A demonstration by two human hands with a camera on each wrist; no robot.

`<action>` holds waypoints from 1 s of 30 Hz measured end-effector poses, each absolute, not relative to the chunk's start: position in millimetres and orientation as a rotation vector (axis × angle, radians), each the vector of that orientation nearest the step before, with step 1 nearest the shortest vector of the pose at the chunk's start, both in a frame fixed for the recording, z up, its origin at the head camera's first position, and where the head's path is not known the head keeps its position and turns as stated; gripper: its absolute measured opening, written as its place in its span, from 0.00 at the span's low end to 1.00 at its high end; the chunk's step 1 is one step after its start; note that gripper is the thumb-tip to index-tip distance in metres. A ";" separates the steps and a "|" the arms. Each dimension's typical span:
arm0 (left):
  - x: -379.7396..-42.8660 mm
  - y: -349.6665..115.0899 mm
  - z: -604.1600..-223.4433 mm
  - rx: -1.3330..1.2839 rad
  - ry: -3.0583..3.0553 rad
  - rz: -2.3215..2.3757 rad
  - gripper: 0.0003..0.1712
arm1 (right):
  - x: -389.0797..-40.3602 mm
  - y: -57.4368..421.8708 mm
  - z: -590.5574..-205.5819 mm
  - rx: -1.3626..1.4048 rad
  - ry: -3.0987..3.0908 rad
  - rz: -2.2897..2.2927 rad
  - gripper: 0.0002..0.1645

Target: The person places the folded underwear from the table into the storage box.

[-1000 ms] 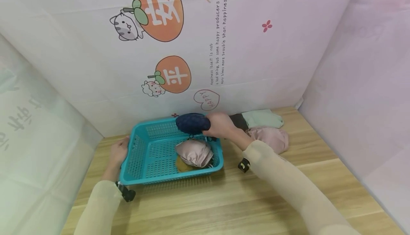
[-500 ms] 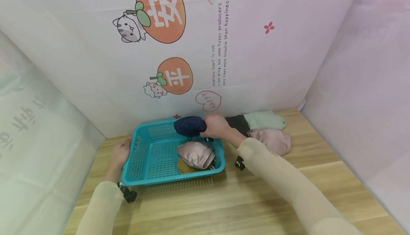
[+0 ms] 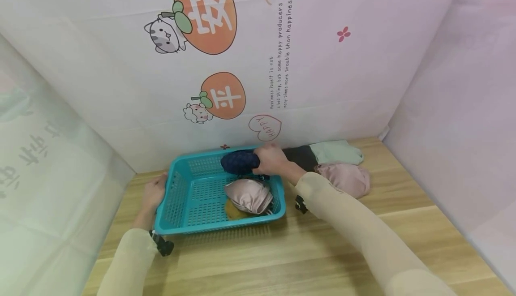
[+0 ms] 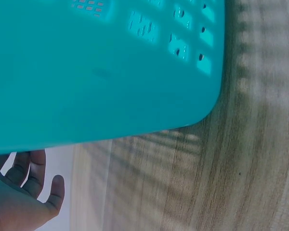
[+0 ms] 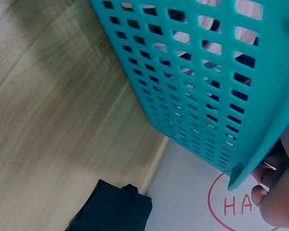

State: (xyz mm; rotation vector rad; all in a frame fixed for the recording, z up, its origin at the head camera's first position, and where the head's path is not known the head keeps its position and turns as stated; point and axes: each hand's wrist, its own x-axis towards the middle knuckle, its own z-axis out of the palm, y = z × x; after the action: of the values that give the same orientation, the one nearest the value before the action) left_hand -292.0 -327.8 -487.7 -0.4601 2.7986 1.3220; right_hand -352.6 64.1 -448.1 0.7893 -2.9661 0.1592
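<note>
A turquoise plastic basket (image 3: 189, 229) with perforated walls stands against the back wall. My left hand (image 3: 155, 190) holds its left rim from outside; in the left wrist view the fingers (image 4: 36, 168) disappear behind the rim and the thumb stands apart. My right hand (image 3: 272, 159) grips one end of a navy blue oval cloth bundle (image 3: 238, 161) over the basket's back right corner. In the basket's right part lies a shiny pale pink folded fabric bundle (image 3: 247, 195), overlapping a mustard-yellow one (image 3: 234, 211).
Right of the basket, on the wooden table (image 3: 282, 260), lie a black folded cloth (image 3: 301, 156), a pale green one (image 3: 336, 152) and a dusty pink one (image 3: 348, 178). A printed white sheet (image 3: 314, 72) rises close behind, with plain sheets on both sides.
The navy bundle and my right hand have lowered slightly toward the basket. My left hand keeps its hold on the rim. The whole head view has shifted slightly.
</note>
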 end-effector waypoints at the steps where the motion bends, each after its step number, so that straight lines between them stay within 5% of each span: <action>1: -292.0 -327.4 -487.7 -0.462 2.801 1.322 0.46 | -353.7 64.2 -450.7 0.792 -2.975 0.135 0.30; 13: -292.2 -326.4 -488.1 -0.437 2.853 1.292 0.43 | -355.6 65.0 -454.3 0.806 -3.098 0.006 0.52; 30: -294.2 -329.2 -487.1 -0.405 2.826 1.315 0.40 | -356.3 58.3 -460.9 0.854 -3.070 -0.078 0.45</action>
State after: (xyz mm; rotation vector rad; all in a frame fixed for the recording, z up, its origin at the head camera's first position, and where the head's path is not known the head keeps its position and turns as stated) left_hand -294.2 -329.2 -487.1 -0.4047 2.8265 1.3153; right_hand -356.3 58.3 -460.9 0.8542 -3.0698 -0.0783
